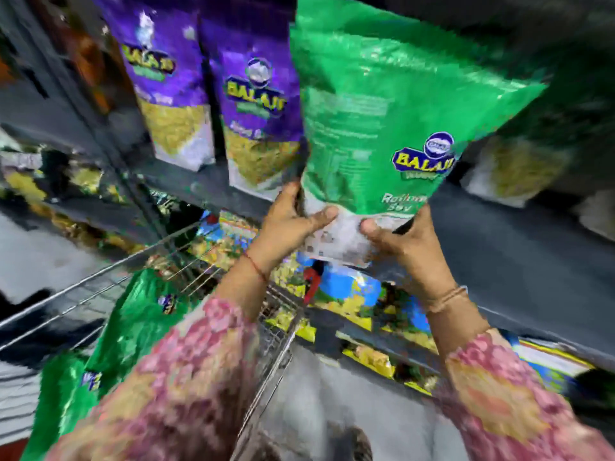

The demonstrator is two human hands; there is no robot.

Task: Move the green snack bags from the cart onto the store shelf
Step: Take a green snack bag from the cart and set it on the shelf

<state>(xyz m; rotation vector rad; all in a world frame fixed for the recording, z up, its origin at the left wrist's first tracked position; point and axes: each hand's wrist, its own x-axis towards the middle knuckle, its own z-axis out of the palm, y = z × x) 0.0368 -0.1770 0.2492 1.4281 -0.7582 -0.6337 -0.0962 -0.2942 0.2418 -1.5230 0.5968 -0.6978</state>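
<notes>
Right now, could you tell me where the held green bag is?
The green bag is upper centre, gripped at its bottom by the left hand and right hand, just right of the purple bags, at the shelf.

Two purple snack bags (213,104) stand upright on the dark shelf (499,247); green bags (133,324) lie in the wire cart (276,354).

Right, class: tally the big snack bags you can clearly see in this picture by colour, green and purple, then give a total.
Green: 3 — one held bag in both hands, left hand and right hand, and two in the cart.
Purple: 2 on the shelf.
Total: 5. Blurred packs elsewhere are left out.
</notes>
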